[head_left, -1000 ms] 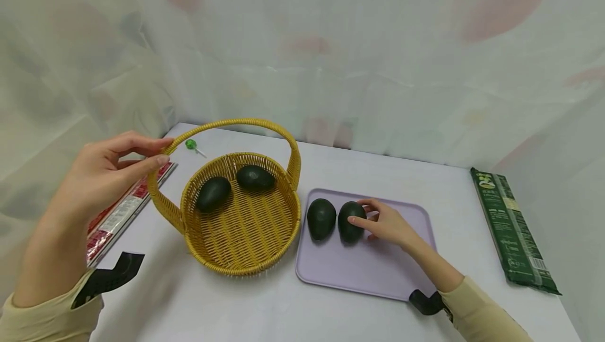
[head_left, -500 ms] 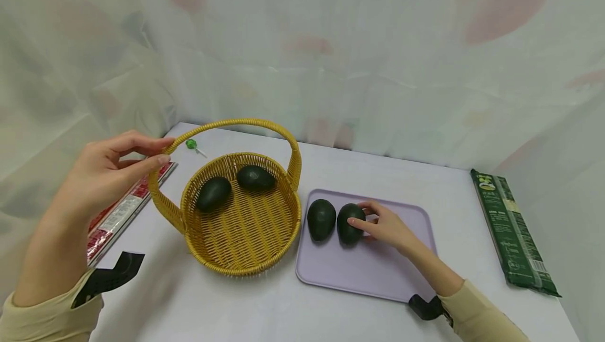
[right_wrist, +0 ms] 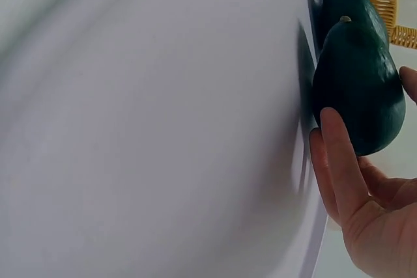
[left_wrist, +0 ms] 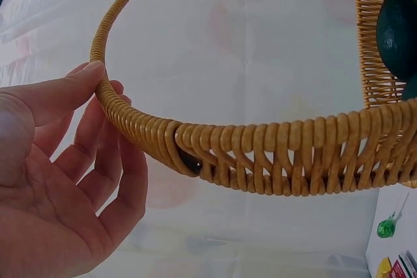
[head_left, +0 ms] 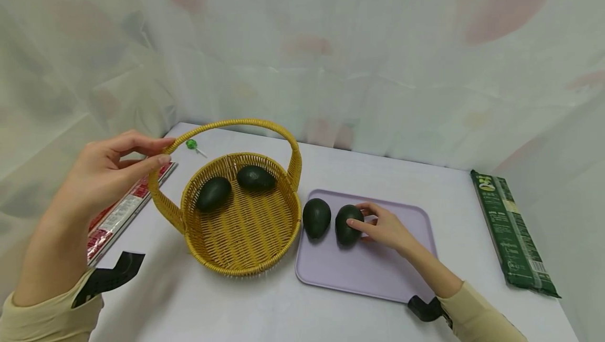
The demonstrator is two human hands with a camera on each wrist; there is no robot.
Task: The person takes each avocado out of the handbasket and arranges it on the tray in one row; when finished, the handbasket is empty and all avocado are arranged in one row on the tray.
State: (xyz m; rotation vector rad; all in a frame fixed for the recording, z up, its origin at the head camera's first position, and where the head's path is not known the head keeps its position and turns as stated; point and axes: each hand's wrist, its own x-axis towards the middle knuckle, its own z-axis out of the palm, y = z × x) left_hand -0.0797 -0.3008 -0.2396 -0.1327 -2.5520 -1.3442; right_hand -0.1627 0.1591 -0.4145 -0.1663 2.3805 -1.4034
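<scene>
A yellow wicker basket (head_left: 246,263) stands on the white table with two dark green avocados (head_left: 214,193) (head_left: 255,178) inside. My left hand (head_left: 165,151) pinches the left side of its arched handle (head_left: 236,122); in the left wrist view the thumb (left_wrist: 65,92) lies on the handle (left_wrist: 260,154) with the fingers behind it. To the right, a lilac tray (head_left: 378,273) carries two more avocados. My right hand (head_left: 356,214) holds the right avocado (head_left: 344,230) between thumb and fingers, also in the right wrist view (right_wrist: 358,89). The left avocado (head_left: 316,217) lies just beside it, near the basket rim.
A long green packet (head_left: 510,231) lies at the table's right edge. A red and white packet (head_left: 123,208) lies left of the basket, with a green lollipop (head_left: 191,144) behind it. A pale curtain hangs close behind the table.
My right hand has shifted slightly left on the tray, and both tray avocados have moved a little left toward the basket. The left hand and basket have stayed put.
</scene>
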